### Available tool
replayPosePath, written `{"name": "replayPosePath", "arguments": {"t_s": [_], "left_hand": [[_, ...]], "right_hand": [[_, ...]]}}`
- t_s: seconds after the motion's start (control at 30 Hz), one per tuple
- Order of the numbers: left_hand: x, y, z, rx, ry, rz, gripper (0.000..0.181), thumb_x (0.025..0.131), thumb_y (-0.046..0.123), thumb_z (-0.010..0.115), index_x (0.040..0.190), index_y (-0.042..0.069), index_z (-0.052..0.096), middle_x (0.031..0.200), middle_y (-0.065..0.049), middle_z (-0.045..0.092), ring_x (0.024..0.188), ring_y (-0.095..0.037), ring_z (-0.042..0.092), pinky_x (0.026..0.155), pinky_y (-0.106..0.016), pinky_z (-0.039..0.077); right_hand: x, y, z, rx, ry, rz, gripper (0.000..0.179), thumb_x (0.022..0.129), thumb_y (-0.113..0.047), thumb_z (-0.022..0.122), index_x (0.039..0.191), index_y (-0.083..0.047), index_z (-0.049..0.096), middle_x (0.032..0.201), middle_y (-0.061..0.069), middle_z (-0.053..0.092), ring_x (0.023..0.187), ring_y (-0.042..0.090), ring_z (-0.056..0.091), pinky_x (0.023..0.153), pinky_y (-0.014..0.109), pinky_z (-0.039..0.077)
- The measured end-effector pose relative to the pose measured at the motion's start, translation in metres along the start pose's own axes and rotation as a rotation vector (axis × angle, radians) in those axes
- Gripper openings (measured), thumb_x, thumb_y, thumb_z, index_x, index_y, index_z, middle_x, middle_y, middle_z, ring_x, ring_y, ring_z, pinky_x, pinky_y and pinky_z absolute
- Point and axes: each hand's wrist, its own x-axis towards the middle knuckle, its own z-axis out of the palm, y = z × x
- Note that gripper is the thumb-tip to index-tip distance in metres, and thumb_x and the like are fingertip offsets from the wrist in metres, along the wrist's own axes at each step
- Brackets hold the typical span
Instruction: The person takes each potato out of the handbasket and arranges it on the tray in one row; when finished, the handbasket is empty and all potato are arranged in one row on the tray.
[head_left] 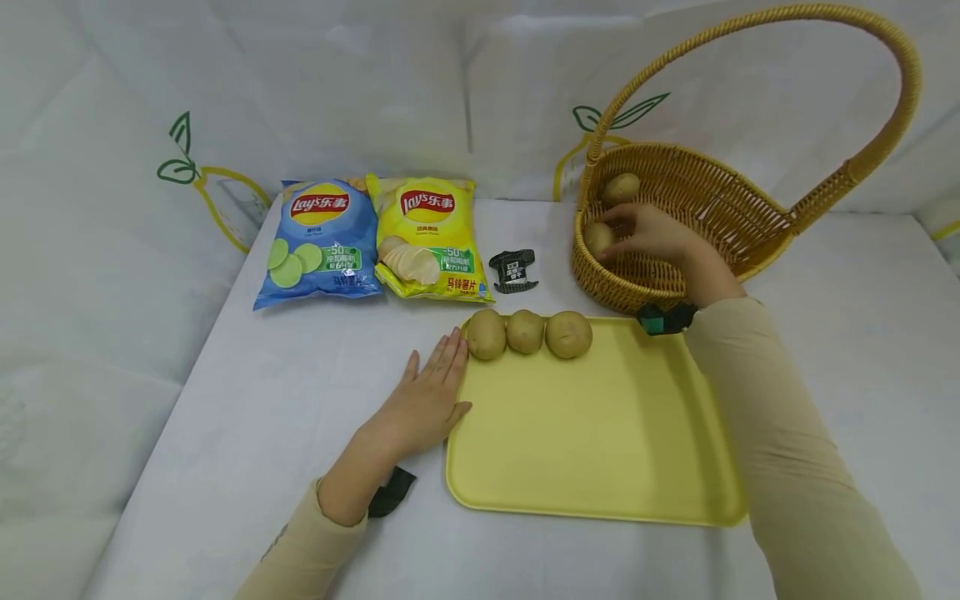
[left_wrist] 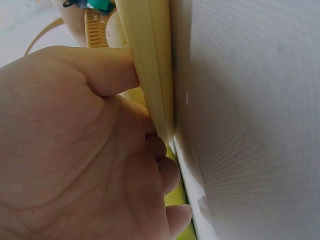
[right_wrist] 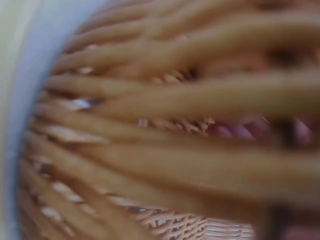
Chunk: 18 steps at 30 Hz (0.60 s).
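In the head view my right hand (head_left: 654,234) reaches over the rim of a wicker basket (head_left: 738,204). Its thumb and fingers pinch a potato (head_left: 597,239) inside, near the basket's left wall. Behind that one lies another potato (head_left: 621,189). My left hand (head_left: 422,407) rests with straight fingers along the left edge of a yellow tray (head_left: 573,433); the left wrist view shows the thumb touching the tray's rim (left_wrist: 150,65). Three potatoes sit in a row at the tray's far left: an oval potato (head_left: 487,334), a smaller potato (head_left: 525,332) and a round potato (head_left: 568,334). Basket weave (right_wrist: 200,95) hides the right hand's fingers in the right wrist view.
A blue chip bag (head_left: 318,242) and a yellow chip bag (head_left: 429,237) lie side by side at the back left. Between them and the basket is a small black packet (head_left: 513,271). The basket's tall handle (head_left: 911,75) arches up at the right.
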Motion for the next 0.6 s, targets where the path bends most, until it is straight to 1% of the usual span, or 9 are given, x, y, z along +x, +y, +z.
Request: {"name": "replayPosePath", "arguments": {"t_s": [0.1,0.37,0.6], "left_hand": [[0.000,-0.001,0.000,0.003,0.004,0.001,0.073,0.100,0.033,0.044,0.150,-0.001,0.002,0.156,-0.014,-0.010,0.143,-0.027,-0.006,0.111,-0.054,0.002],[0.000,-0.001,0.001,-0.002,0.012,0.003,0.072,0.100,0.032,0.044,0.150,-0.001,0.003,0.156,-0.014,-0.009,0.143,-0.027,-0.005,0.111,-0.054,0.003],[-0.001,0.000,0.001,0.001,0.010,0.005,0.072,0.100,0.032,0.044,0.150,-0.001,0.004,0.156,-0.014,-0.009,0.143,-0.026,-0.005,0.111,-0.054,0.002]], "right_hand": [[0.001,-0.002,0.002,-0.034,-0.010,-0.030,0.061,0.082,-0.017,0.074,0.134,0.004,0.048,0.128,0.025,0.050,0.114,0.035,0.048,0.096,0.048,0.036],[-0.004,-0.006,0.003,-0.037,-0.015,-0.016,0.058,0.083,-0.017,0.073,0.132,0.003,0.051,0.123,0.025,0.056,0.111,0.034,0.052,0.091,0.045,0.041],[-0.018,-0.010,-0.001,-0.028,0.031,0.012,0.063,0.080,-0.025,0.077,0.132,0.000,0.053,0.126,0.024,0.055,0.115,0.035,0.051,0.094,0.047,0.039]]}}
